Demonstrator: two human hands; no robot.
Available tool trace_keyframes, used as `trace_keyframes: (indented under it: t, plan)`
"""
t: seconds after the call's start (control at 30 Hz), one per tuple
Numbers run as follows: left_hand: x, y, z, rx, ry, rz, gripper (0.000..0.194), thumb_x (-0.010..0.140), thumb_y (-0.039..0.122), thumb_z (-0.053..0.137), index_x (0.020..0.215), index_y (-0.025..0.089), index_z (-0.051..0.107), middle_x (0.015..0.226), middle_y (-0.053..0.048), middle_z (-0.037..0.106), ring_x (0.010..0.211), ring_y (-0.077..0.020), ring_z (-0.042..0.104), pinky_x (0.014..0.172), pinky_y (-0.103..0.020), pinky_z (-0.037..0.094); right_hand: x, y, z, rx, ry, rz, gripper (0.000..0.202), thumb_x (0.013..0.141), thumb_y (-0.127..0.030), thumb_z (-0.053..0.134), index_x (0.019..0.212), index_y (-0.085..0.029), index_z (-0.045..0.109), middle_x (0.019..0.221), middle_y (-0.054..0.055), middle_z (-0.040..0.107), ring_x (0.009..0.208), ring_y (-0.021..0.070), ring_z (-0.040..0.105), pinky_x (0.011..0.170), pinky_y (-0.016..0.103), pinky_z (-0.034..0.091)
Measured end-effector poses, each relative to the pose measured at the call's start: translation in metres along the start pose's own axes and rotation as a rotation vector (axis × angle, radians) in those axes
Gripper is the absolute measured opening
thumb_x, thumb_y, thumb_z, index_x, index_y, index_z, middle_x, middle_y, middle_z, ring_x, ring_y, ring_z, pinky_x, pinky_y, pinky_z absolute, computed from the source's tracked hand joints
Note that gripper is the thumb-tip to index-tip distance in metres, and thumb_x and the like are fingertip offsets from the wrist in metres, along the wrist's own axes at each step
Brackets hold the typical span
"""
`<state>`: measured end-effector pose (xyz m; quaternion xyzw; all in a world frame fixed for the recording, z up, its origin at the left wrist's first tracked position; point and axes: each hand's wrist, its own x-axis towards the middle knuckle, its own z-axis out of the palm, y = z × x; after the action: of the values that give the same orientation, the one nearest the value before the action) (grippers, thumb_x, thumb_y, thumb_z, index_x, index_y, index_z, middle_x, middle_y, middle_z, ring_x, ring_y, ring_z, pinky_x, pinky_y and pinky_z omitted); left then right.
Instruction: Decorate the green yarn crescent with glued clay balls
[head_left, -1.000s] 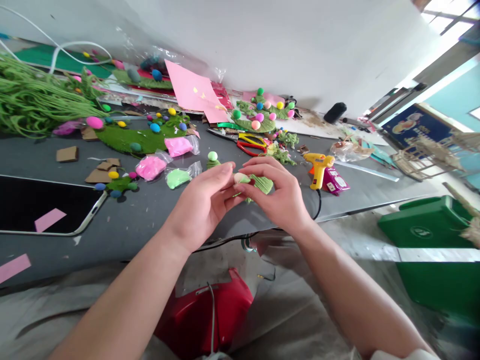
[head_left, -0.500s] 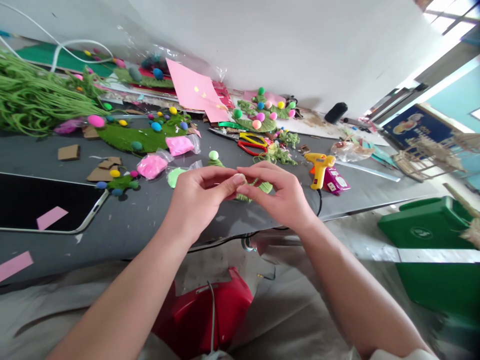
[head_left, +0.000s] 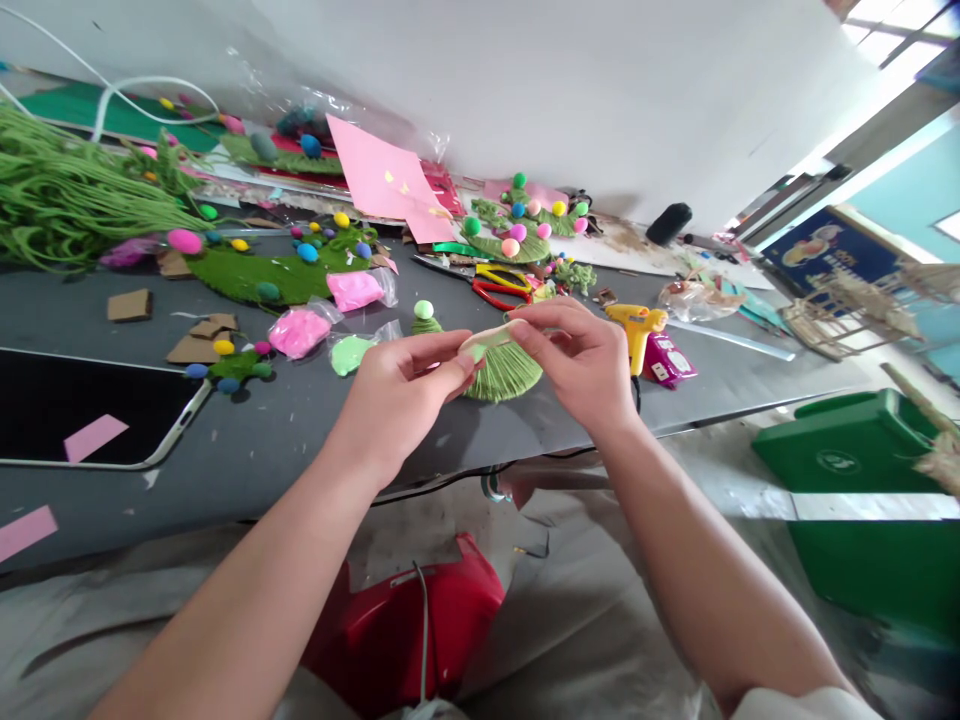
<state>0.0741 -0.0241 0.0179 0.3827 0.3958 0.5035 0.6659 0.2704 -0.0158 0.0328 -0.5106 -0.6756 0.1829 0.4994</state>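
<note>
My left hand [head_left: 409, 395] and my right hand [head_left: 576, 362] pinch the two ends of a pale green strip of soft clay [head_left: 492, 338], stretched between their fingertips. Below and behind it on the table lies a fan-shaped piece wrapped in green yarn [head_left: 504, 378], partly covered by my fingers. A light green ball [head_left: 424, 310] tops a narrow yarn-wrapped tip just beyond my left hand. Left of that are a bag of light green clay [head_left: 349, 353] and two bags of pink clay, one nearer [head_left: 300, 330] and one farther [head_left: 354, 290].
A yellow glue gun [head_left: 636, 330] stands right of my right hand, by a purple packet [head_left: 670, 362]. Pliers [head_left: 501, 288] lie behind. A phone [head_left: 97, 405] and green yarn [head_left: 82, 195] are at left. Green bins [head_left: 862, 440] stand beyond the table's right edge.
My hands have moved apart, the right one rightwards and slightly up. The pale green strip between them has come into view, and more of the yarn-wrapped fan shows.
</note>
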Motion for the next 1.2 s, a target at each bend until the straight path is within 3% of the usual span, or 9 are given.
trace_keyframes:
  t: [0.17, 0.27, 0.5, 0.6, 0.67, 0.8, 0.93, 1.07, 1.2]
  plan:
    - [-0.004, 0.004, 0.001, 0.011, -0.133, 0.021, 0.033, 0.078, 0.03, 0.093, 0.11, 0.024, 0.086, 0.117, -0.007, 0.083, 0.114, -0.0261, 0.076, 0.1, -0.035, 0.06, -0.003, 0.001, 0.002, 0.036, -0.203, 0.008, 0.04, 0.087, -0.033, 0.084, 0.127, -0.027, 0.08, 0.124, 0.006, 0.076, 0.103, 0.0193, 0.073, 0.085, 0.035, 0.063]
    - [-0.005, 0.005, 0.002, 0.091, -0.079, 0.066, 0.032, 0.074, 0.032, 0.096, 0.102, 0.022, 0.087, 0.105, -0.007, 0.085, 0.101, -0.0253, 0.078, 0.091, -0.034, 0.062, -0.008, -0.002, 0.01, 0.113, -0.281, 0.041, 0.03, 0.092, -0.031, 0.079, 0.121, -0.024, 0.082, 0.113, 0.005, 0.081, 0.101, 0.02, 0.076, 0.086, 0.035, 0.063]
    - [-0.002, 0.001, 0.005, 0.063, 0.044, 0.052, 0.03, 0.067, 0.041, 0.1, 0.081, 0.019, 0.084, 0.077, -0.007, 0.08, 0.075, -0.0245, 0.076, 0.086, -0.044, 0.064, -0.003, -0.006, 0.013, 0.126, -0.103, 0.132, 0.012, 0.091, -0.033, 0.08, 0.092, -0.022, 0.084, 0.087, 0.001, 0.083, 0.08, 0.0184, 0.076, 0.074, 0.032, 0.063]
    - [-0.003, 0.002, 0.004, 0.088, 0.024, 0.008, 0.029, 0.068, 0.036, 0.099, 0.088, 0.02, 0.086, 0.086, -0.008, 0.082, 0.084, -0.0269, 0.079, 0.09, -0.044, 0.064, 0.005, 0.001, 0.005, 0.092, 0.015, 0.144, 0.019, 0.089, -0.04, 0.082, 0.092, -0.021, 0.083, 0.083, 0.002, 0.081, 0.075, 0.0174, 0.073, 0.07, 0.032, 0.061]
    - [-0.004, 0.003, 0.003, 0.075, -0.027, -0.013, 0.035, 0.067, 0.03, 0.099, 0.099, 0.022, 0.086, 0.102, -0.008, 0.084, 0.1, -0.029, 0.079, 0.095, -0.042, 0.063, 0.007, 0.005, 0.002, 0.092, 0.02, 0.141, 0.027, 0.087, -0.042, 0.084, 0.106, -0.022, 0.083, 0.094, 0.004, 0.082, 0.083, 0.0187, 0.075, 0.074, 0.033, 0.062]
    - [-0.006, 0.005, 0.004, 0.02, -0.154, -0.012, 0.049, 0.068, 0.024, 0.099, 0.114, 0.025, 0.084, 0.124, -0.008, 0.082, 0.12, -0.0287, 0.075, 0.103, -0.038, 0.062, 0.003, 0.003, 0.004, 0.159, -0.194, 0.135, 0.051, 0.085, -0.038, 0.086, 0.133, -0.025, 0.075, 0.112, 0.005, 0.081, 0.099, 0.021, 0.077, 0.086, 0.036, 0.064]
    - [-0.006, 0.003, 0.005, 0.058, -0.104, 0.029, 0.038, 0.072, 0.034, 0.098, 0.105, 0.022, 0.086, 0.108, -0.009, 0.085, 0.106, -0.0275, 0.079, 0.095, -0.037, 0.064, -0.002, -0.001, 0.009, 0.173, -0.303, 0.126, 0.028, 0.088, -0.03, 0.081, 0.115, -0.023, 0.082, 0.11, 0.005, 0.083, 0.1, 0.0211, 0.078, 0.087, 0.036, 0.064]
    - [-0.002, -0.003, 0.003, 0.107, -0.041, 0.044, 0.034, 0.071, 0.046, 0.097, 0.094, 0.023, 0.087, 0.092, -0.008, 0.084, 0.088, -0.0255, 0.079, 0.084, -0.038, 0.065, -0.005, 0.0, 0.008, 0.054, -0.343, 0.053, 0.03, 0.087, -0.025, 0.081, 0.116, -0.022, 0.082, 0.108, 0.005, 0.083, 0.094, 0.0199, 0.076, 0.08, 0.034, 0.063]
    - [0.0, -0.005, 0.001, 0.102, -0.02, 0.024, 0.034, 0.071, 0.047, 0.097, 0.09, 0.021, 0.086, 0.089, -0.009, 0.083, 0.084, -0.0255, 0.078, 0.085, -0.04, 0.066, -0.006, 0.002, 0.003, 0.041, -0.431, 0.009, 0.032, 0.09, -0.028, 0.08, 0.121, -0.024, 0.082, 0.109, 0.004, 0.082, 0.091, 0.0182, 0.075, 0.082, 0.033, 0.063]
